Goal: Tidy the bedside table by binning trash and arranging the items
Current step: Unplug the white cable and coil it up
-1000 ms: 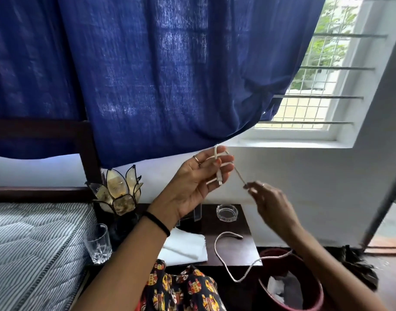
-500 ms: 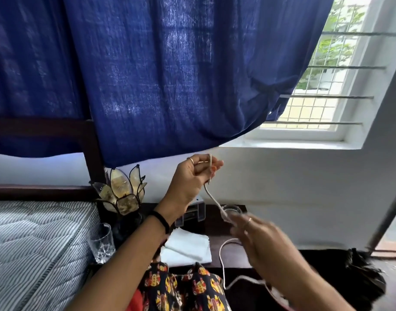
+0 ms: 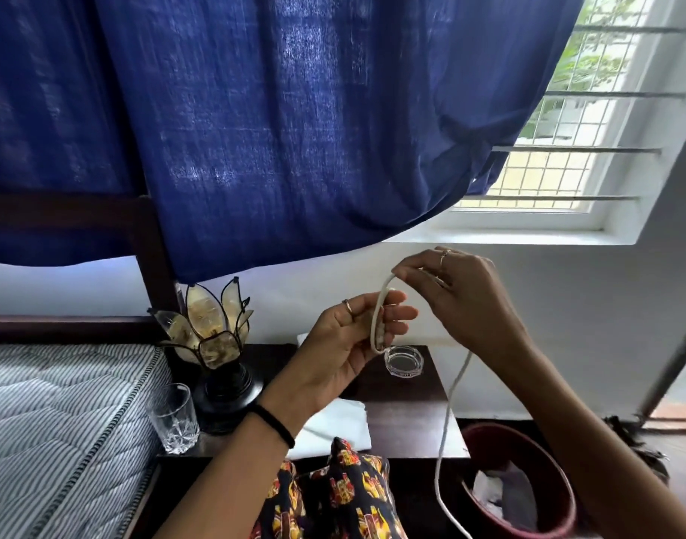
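I hold a white cable above the dark wooden bedside table. My left hand grips a small coil of it, fingers curled around the loop. My right hand, higher and to the right, pinches the cable at the top of the loop. The rest of the cable hangs down past the table's right edge, out of the bottom of the view. On the table sit a clear glass ashtray, a folded white cloth, a petal-shaped lamp and a drinking glass.
A dark red bin with white scraps inside stands on the floor right of the table. A striped mattress lies to the left. A blue curtain hangs behind. Patterned fabric lies near the table's front edge.
My right hand rose from low over the table to above my left hand, laying the cable over as another loop. My left hand kept its grip on the coil.
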Demonstrator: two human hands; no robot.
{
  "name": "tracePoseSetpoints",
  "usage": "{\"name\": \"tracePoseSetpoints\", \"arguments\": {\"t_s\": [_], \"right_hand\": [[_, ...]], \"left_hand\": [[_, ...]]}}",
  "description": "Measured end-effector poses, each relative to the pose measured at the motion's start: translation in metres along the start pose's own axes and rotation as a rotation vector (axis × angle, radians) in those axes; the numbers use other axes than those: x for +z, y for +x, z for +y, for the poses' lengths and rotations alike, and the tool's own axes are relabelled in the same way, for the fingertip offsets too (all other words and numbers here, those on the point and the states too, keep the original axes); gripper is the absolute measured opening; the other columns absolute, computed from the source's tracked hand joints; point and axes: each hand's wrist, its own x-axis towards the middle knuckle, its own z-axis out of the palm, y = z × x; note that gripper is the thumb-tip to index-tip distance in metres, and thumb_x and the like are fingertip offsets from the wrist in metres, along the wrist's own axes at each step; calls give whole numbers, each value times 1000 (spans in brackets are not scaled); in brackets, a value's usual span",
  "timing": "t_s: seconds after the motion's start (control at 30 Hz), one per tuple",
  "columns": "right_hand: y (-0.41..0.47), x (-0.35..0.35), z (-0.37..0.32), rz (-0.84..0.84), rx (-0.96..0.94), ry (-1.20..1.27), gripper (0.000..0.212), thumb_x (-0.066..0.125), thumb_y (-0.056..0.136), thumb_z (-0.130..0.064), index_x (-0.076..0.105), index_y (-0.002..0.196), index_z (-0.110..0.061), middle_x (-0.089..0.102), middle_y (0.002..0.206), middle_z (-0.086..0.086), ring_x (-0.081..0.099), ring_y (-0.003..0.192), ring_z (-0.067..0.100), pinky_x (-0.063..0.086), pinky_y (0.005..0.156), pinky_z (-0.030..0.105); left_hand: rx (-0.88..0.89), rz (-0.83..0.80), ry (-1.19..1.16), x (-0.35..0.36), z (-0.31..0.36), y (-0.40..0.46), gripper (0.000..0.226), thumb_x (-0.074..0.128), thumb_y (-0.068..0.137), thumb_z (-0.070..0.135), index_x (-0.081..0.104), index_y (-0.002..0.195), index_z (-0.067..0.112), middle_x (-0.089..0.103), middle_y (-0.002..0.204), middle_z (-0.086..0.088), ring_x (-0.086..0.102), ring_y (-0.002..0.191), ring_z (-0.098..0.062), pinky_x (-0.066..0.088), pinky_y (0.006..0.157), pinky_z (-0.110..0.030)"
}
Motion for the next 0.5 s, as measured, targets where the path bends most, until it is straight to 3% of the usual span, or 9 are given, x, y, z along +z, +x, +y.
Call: {"name": "tracePoseSetpoints", "arguments": {"t_s": [0.13, 0.23, 0.33, 0.4, 0.47, 0.5], "right_hand": [[-5, 24, 25, 13, 159, 157, 13, 66, 87, -25, 76, 89, -18, 74, 82, -8, 68, 74, 8, 53, 72, 26], [-13, 42, 43, 22, 272, 294, 12, 65, 86, -26, 76, 87, -20, 75, 82, -7, 70, 77, 11, 55, 75, 32], [-24, 56, 55, 33, 309, 418, 14, 60, 90, -24, 73, 85, -20, 75, 82, -4, 70, 76, 14, 55, 74, 39], [-33, 65, 59, 18, 331, 525, 19, 54, 95, -22, 70, 87, -17, 72, 79, 12, 63, 66, 31, 51, 67, 52], [-40, 71, 58, 2, 390, 678, 21, 48, 98, -21, 66, 88, -15, 59, 76, 34, 50, 64, 32, 44, 59, 58], [-42, 72, 59, -5, 433, 756, 23, 46, 99, -22, 65, 88, -13, 53, 72, 35, 47, 67, 32, 41, 56, 56]], "left_hand": [[-38, 20, -203, 0, -9, 5, 29, 48, 82, -1, 72, 99, 0, 69, 78, -8, 63, 63, -9, 53, 62, -16], [-94, 35, -273, -2, -12, 9, 39, 47, 80, 14, 64, 107, -8, 64, 69, -8, 59, 56, -10, 50, 54, -17], [-162, 31, -214, -4, -14, 13, 47, 41, 91, 33, 66, 108, -3, 60, 65, -3, 54, 56, -9, 48, 55, -19], [-159, 39, -158, -5, -18, 16, 43, 45, 89, 31, 63, 109, -3, 56, 61, 1, 50, 51, -6, 45, 51, -17], [-159, 40, -140, -7, -21, 21, 35, 48, 88, 24, 64, 105, -1, 53, 58, 2, 45, 47, -5, 41, 47, -15], [-162, 39, -134, -8, -23, 24, 31, 47, 90, 23, 67, 100, 1, 51, 57, 1, 41, 46, -5, 39, 46, -15]]}}
